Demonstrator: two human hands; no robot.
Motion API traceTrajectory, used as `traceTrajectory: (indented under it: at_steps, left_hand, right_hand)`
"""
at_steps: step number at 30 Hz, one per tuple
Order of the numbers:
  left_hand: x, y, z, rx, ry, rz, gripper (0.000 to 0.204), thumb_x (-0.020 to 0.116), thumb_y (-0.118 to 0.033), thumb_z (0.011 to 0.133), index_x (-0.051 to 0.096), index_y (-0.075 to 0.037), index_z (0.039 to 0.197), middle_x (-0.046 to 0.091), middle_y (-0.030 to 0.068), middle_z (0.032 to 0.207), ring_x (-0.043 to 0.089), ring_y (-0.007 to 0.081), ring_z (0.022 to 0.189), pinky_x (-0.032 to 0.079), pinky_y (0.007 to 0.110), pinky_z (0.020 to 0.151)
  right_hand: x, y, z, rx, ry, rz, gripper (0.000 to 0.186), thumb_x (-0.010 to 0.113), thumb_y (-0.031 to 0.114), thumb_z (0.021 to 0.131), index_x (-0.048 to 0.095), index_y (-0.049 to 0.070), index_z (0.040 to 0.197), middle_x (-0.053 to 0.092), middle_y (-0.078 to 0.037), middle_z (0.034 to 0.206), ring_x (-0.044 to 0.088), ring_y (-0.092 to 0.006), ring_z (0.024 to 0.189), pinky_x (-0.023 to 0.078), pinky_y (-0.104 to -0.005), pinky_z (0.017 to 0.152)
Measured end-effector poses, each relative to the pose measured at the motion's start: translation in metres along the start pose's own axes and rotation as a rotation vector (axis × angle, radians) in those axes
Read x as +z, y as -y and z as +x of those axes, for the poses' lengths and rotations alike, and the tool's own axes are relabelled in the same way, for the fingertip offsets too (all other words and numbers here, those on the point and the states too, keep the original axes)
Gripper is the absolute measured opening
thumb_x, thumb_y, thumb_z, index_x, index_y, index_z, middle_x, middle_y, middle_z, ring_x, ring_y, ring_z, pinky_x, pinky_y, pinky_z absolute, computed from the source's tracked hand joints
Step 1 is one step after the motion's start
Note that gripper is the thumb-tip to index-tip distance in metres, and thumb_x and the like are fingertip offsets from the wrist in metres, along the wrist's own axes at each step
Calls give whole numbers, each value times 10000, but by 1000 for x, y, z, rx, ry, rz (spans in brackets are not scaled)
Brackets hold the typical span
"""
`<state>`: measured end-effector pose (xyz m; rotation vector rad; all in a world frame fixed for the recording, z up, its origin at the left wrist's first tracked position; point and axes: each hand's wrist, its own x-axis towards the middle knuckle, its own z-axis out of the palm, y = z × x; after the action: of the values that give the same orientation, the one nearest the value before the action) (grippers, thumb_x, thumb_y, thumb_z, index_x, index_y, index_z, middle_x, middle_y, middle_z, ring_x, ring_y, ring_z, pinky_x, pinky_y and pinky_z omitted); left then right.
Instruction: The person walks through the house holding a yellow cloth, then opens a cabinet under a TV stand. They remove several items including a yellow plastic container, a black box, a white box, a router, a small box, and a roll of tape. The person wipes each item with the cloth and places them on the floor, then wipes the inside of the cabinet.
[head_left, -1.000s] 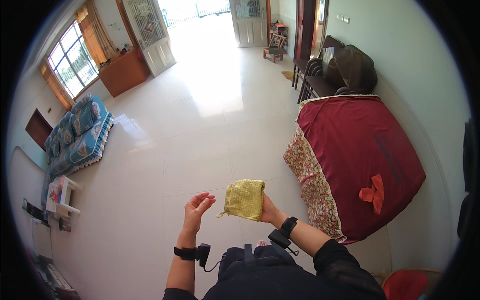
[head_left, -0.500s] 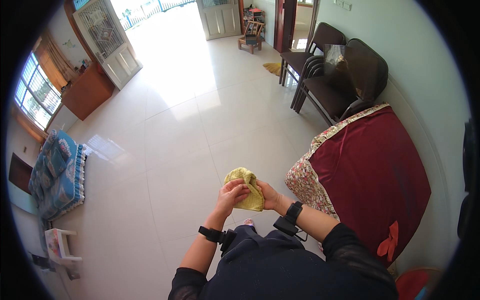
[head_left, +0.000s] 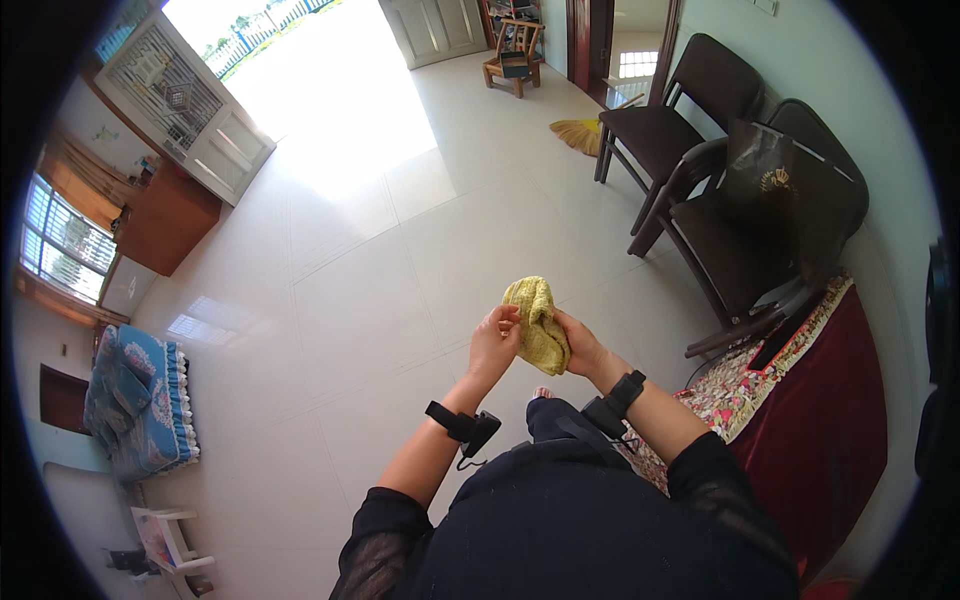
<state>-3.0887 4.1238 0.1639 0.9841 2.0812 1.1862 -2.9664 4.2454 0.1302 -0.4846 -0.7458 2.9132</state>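
A folded, textured yellow cloth (head_left: 536,320) is held out in front of my body between both hands. My right hand (head_left: 582,350) grips it from the right side, fingers wrapped behind it. My left hand (head_left: 495,345) is at its left side, fingers curled against the fabric. Both wrists wear black straps with small black boxes, and a foot shows below the cloth.
Brown padded chairs (head_left: 670,140) line the right wall near a red covered piece (head_left: 830,430) with floral trim. A straw broom (head_left: 576,134) and wooden chair (head_left: 512,70) stand ahead by an open doorway. A blue sofa (head_left: 140,400), orange cabinet (head_left: 170,220) and white stool (head_left: 160,535) are left.
My left hand has come onto the cloth, which is now more folded. I have moved forward: the chairs appear closer, and the red covered piece has slid down the view.
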Motion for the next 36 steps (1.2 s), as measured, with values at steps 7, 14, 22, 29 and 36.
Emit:
traceTrajectory:
  at_steps: [7, 14, 22, 29, 36]
  left_hand:
    - [-51, 20, 219, 80, -100, 902, 567, 576, -197, 832, 408, -47, 1352, 402, 142, 1400, 329, 295, 1338, 294, 428, 1089]
    - [-69, 46, 446, 91, 296, 1040, 633, 600, -265, 826, 377, -60, 1381, 375, 163, 1421, 298, 322, 1353, 246, 448, 1112]
    - [-114, 0, 690, -198, 285, -314, 495, 542, -360, 916, 481, -13, 1264, 464, 189, 1328, 445, 340, 1244, 405, 441, 983]
    - [-78, -10, 906, -586, 718, -891, 718, 392, -611, 931, 314, -79, 1408, 434, 118, 1371, 440, 258, 1263, 384, 449, 1023]
    - [-97, -31, 1130, -473, 786, -1030, 643, 315, -575, 963, 360, -85, 1378, 460, 93, 1339, 455, 230, 1236, 378, 401, 1036]
  right_hand:
    - [28, 91, 199, -60, 6, -59, 473, 373, 424, 1002, 409, 93, 1339, 540, -66, 1243, 536, -178, 1127, 455, -332, 958]
    - [-11, 195, 394, -109, -272, -99, 502, 377, 473, 990, 462, 61, 1263, 568, -86, 1189, 547, -181, 1076, 448, -341, 944]
    - [-55, 415, 530, -244, -457, -168, 533, 306, 521, 988, 509, 75, 1198, 601, -73, 1047, 594, -167, 961, 494, -328, 856]
    - [-116, 536, 666, -165, -562, -524, 598, 317, 454, 1008, 284, 71, 1465, 435, -120, 1408, 408, -221, 1289, 291, -326, 1090]
    - [-175, 735, 798, -222, -262, -1077, 360, 535, 250, 963, 586, 15, 1229, 581, -68, 1253, 538, -182, 1139, 410, -307, 981]
